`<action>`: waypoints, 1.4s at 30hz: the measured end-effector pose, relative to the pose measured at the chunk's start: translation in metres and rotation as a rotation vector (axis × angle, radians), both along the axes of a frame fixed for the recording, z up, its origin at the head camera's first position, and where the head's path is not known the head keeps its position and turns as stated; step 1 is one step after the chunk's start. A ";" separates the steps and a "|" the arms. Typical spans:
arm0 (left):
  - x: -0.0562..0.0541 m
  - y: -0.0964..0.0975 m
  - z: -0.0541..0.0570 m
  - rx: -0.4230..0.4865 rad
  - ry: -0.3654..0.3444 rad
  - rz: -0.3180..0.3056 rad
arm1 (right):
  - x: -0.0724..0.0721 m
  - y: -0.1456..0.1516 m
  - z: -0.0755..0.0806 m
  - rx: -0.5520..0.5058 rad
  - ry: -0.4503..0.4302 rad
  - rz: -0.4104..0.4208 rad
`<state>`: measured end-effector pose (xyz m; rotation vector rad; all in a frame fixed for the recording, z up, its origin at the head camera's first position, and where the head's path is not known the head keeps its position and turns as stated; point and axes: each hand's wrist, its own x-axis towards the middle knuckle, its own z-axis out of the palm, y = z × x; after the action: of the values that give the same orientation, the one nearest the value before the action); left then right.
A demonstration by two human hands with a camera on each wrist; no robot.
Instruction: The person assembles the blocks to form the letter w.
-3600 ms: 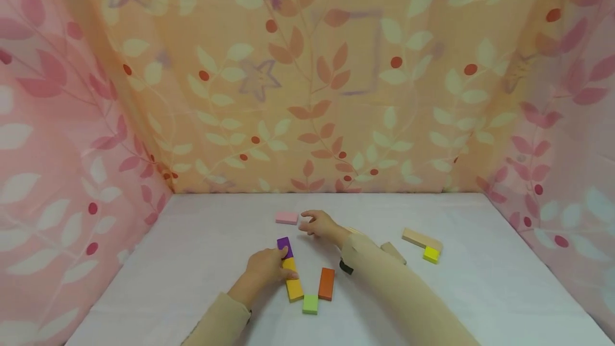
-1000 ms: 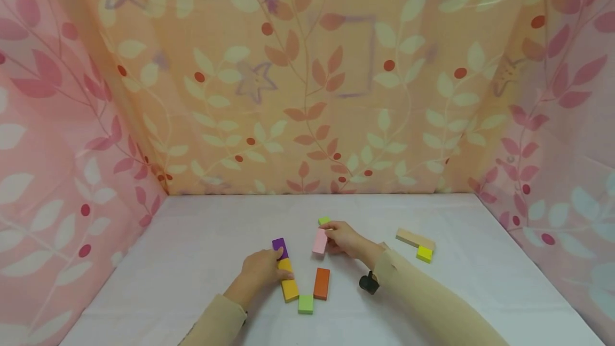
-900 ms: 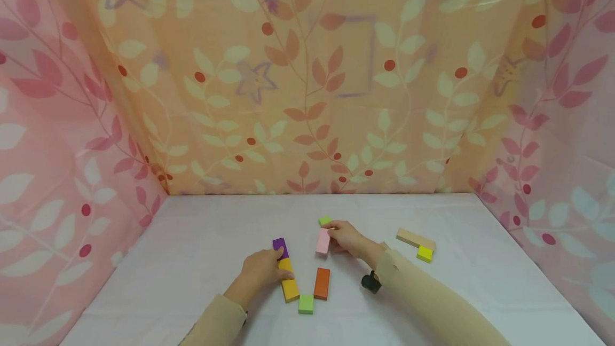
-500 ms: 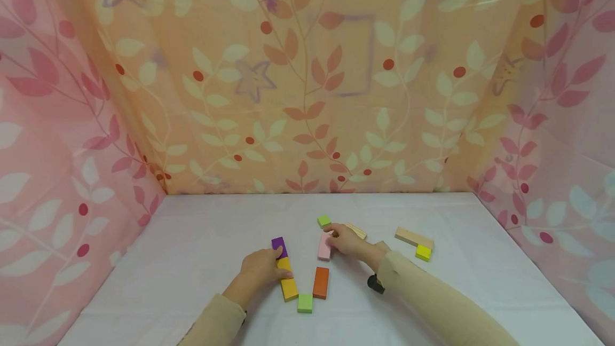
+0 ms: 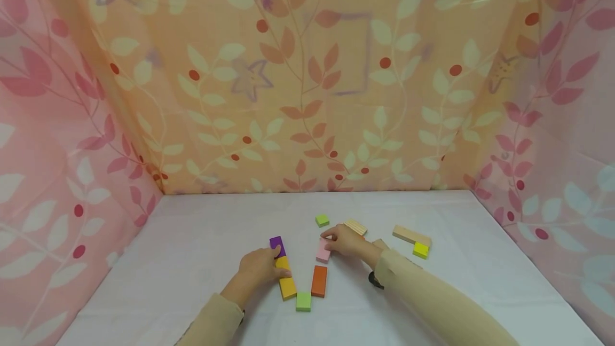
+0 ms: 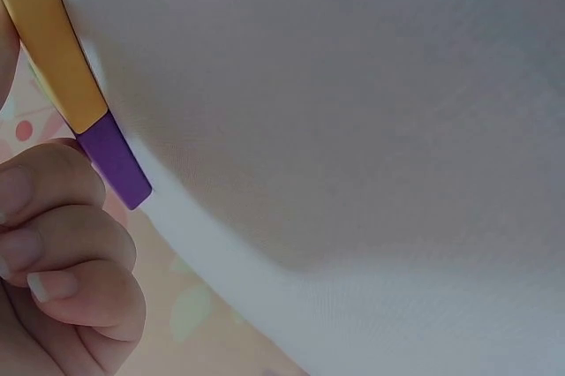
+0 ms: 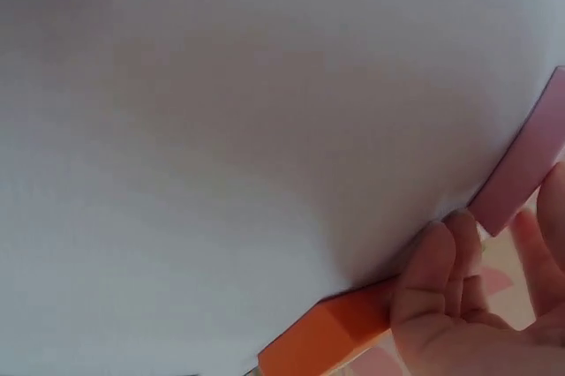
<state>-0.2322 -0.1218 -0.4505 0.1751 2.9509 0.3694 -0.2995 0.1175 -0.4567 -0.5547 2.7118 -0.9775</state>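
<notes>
In the head view my left hand (image 5: 259, 266) rests at a slanting row of blocks: purple (image 5: 277, 244), yellow (image 5: 283, 265) and a second yellow block (image 5: 288, 288). Its index fingertip meets the purple block and the thumb lies at the middle yellow one; in the left wrist view the other fingers are curled. My right hand (image 5: 347, 242) holds a pink block (image 5: 323, 252) between thumb and index finger, low over the table beyond an orange block (image 5: 319, 281). A light green block (image 5: 303, 301) lies at the near end, between the two rows.
Another light green block (image 5: 322, 220) lies farther back. Right of it are a ridged wooden piece (image 5: 355, 227) and a long plain block (image 5: 410, 234) with a bright yellow block (image 5: 420, 250) against it. Beside my right fingers shows another orange block (image 7: 327, 336). Patterned cloth (image 5: 307, 79) encloses the white table.
The pink block has come from the back of the table to beyond the near orange block, most recently shifting nearer with my right hand. My left hand keeps its place.
</notes>
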 end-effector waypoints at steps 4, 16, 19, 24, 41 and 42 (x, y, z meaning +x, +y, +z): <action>0.000 0.000 -0.001 -0.001 -0.001 -0.005 | 0.001 0.001 -0.002 0.014 0.005 -0.029; 0.000 -0.001 0.000 0.005 0.012 -0.015 | 0.008 0.003 -0.004 -0.011 -0.016 -0.083; 0.000 -0.001 0.001 -0.001 0.012 -0.018 | 0.008 0.003 -0.004 0.008 -0.026 -0.069; -0.001 -0.003 0.001 -0.017 0.004 -0.016 | 0.009 0.002 -0.003 0.028 -0.042 -0.039; -0.001 0.000 0.002 -0.034 -0.012 -0.025 | 0.010 0.003 -0.001 0.042 -0.085 -0.020; -0.001 0.000 0.002 -0.032 -0.012 -0.027 | 0.010 0.004 -0.002 0.043 -0.084 -0.020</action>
<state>-0.2334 -0.1221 -0.4489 0.2072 2.9372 0.3177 -0.2897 0.1210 -0.4583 -0.4684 2.6618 -0.9240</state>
